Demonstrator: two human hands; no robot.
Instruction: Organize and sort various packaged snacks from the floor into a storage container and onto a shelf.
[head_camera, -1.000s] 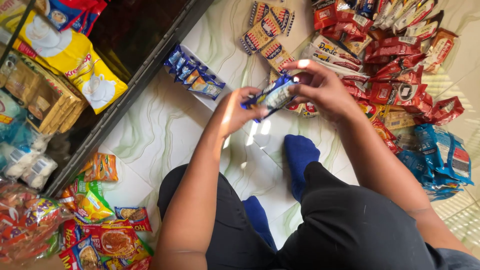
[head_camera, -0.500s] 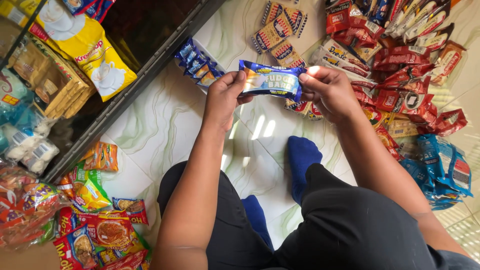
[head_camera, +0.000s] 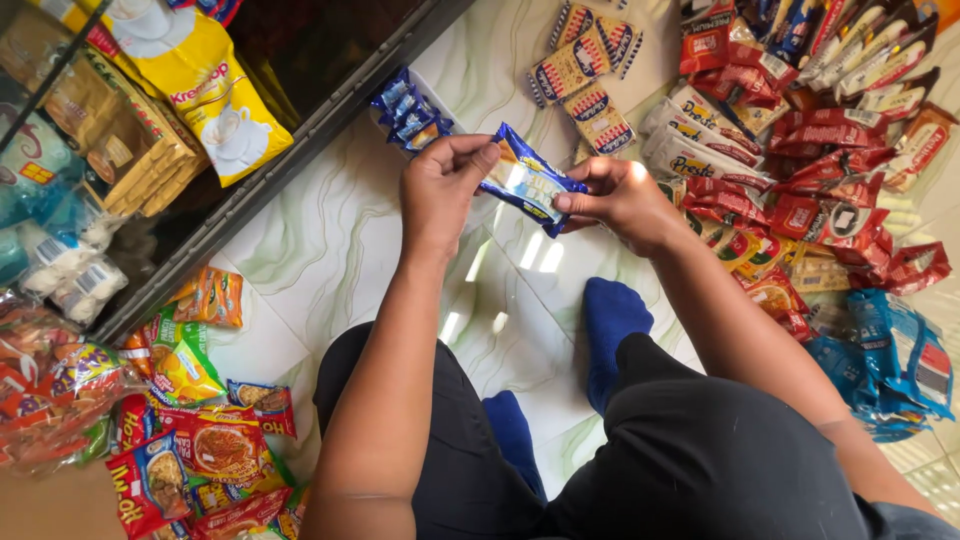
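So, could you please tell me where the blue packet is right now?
In the head view, the blue packet is held upper centre between the left hand and right hand, above the marble floor.

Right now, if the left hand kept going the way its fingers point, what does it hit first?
Likely the small pile of blue snack packets on the floor just beyond the left hand, though the hand sits higher, so depth is uncertain.

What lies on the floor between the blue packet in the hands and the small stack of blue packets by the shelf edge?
Head view: only bare marble floor separates the blue packet from the stacked blue packets; the left hand partly overlaps that gap.
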